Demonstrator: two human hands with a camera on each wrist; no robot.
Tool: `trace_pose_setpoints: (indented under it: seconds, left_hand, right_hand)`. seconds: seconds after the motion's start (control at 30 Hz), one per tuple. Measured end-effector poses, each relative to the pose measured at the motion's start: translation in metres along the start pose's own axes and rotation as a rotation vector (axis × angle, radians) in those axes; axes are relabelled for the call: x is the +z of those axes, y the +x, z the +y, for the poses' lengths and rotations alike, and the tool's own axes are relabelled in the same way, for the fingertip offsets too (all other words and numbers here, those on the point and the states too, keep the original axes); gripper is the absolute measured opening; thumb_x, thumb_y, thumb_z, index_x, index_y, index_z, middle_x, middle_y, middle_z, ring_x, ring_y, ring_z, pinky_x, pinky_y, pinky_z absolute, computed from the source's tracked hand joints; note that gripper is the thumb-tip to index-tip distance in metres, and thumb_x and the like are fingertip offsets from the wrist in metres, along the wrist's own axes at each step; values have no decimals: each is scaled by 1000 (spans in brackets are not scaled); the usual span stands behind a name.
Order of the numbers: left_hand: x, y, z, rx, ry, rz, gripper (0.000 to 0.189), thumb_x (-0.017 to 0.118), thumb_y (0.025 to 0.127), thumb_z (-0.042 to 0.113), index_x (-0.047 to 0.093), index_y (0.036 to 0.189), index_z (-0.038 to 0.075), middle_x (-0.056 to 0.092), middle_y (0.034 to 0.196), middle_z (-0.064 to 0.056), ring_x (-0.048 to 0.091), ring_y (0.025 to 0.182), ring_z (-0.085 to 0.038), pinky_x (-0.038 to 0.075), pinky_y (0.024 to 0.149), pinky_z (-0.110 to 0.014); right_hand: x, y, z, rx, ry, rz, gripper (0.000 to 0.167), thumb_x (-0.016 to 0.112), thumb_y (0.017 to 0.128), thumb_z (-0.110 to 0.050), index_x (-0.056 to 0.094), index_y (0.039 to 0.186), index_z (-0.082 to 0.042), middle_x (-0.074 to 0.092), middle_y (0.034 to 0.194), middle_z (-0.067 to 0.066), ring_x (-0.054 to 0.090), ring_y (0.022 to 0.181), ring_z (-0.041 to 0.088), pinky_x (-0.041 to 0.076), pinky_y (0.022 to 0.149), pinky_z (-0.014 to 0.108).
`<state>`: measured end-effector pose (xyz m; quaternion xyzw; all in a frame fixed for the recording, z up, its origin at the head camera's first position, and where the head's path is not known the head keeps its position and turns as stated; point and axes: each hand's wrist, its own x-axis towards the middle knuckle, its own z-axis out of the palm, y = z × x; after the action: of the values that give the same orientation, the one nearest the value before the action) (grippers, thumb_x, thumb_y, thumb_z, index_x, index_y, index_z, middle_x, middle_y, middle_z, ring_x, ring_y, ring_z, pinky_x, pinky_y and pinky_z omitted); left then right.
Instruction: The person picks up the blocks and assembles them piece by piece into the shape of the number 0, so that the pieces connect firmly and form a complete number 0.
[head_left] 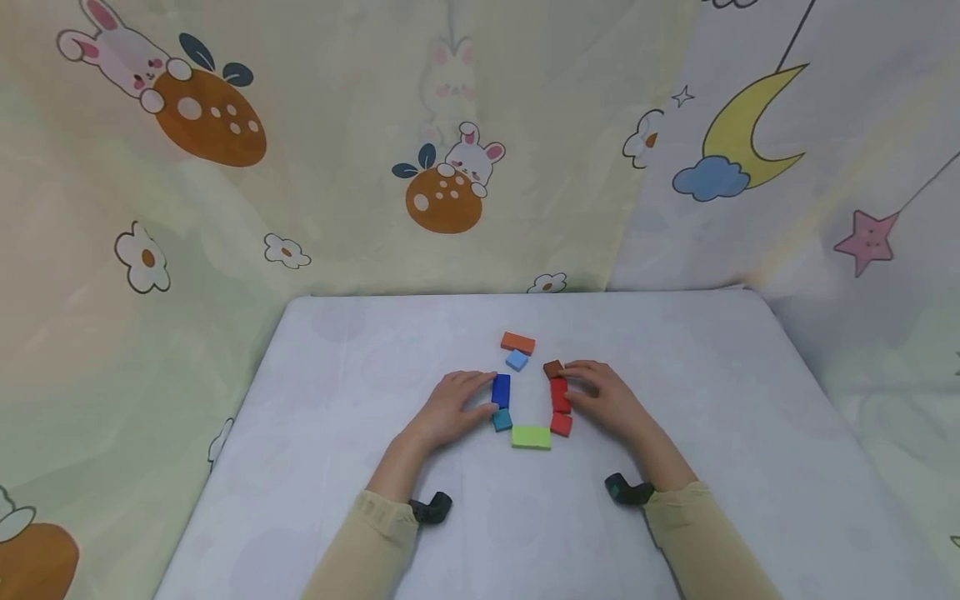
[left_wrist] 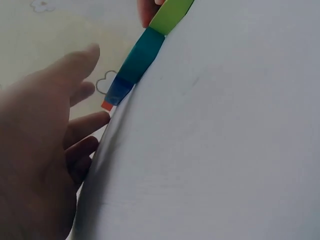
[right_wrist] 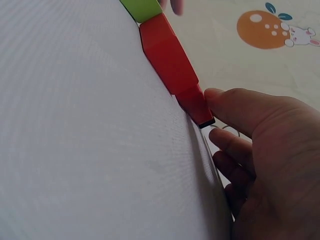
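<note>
Small coloured blocks form a rough ring on the white table. My left hand (head_left: pixel 450 408) is beside its left side, fingertips by the dark blue block (head_left: pixel 501 390) and thumb by the teal block (head_left: pixel 502 420). On the opposite side, my right hand (head_left: pixel 609 405) has its fingertips at the brown block (head_left: pixel 552 369) and its thumb against the upper red block (head_left: pixel 559 395). A smaller red block (head_left: pixel 561 424) sits below that one. The lime green block (head_left: pixel 531 437) lies at the near end. Neither hand is wrapped around a block.
At the far end lie a light blue block (head_left: pixel 517 360) and an orange block (head_left: pixel 517 342). The white table (head_left: pixel 675 333) meets a cartoon-printed cloth backdrop (head_left: pixel 337 167) at its far edge. Dark wrist cameras are strapped at both cuffs.
</note>
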<state>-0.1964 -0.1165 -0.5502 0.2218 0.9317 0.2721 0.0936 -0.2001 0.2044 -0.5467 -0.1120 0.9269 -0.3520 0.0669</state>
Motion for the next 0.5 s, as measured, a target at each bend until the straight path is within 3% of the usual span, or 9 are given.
trace_pose_setpoints:
  seconds: [0.27,0.5]
  left_hand:
    - [-25,23,4,-101,-112,-63,54,55,93,61,45,144,46,45,152,6,35,146,-22,33,118,-50]
    - [-35,58,4,-66,-84,-70,44,58,97,48,55,139,34,53,145,6,43,140,-18,36,117,-43]
  right_hand:
    - [3,-1,2,6,4,1,42,70,91,-28,60,133,-31,49,144,2,39,138,29,41,108,59]
    - [2,0,2,-4,1,11,42,69,92,-27,60,132,-31,49,144,2,39,138,29,40,109,59]
